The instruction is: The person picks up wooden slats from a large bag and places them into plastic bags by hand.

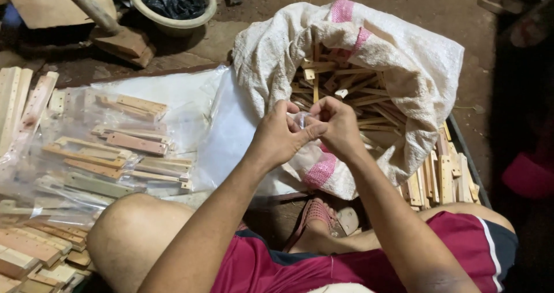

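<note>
Knees and red shorts (461,241) nearest me, sandal (314,215) on floor between. Above them I see left hand (280,136) and right hand (337,125) pinching small clear plastic bag (301,118) together, fingers closed on it, over open white sack (398,56) of wooden sticks (346,85). Bagged wooden pieces (115,148) lie left; white bowl (173,7) far behind.

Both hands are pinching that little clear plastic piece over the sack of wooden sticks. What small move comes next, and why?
Probably spread the clear plastic piece open with the left hand and right hand: it looks bunched between the fingertips, directly above the open sack.
</note>
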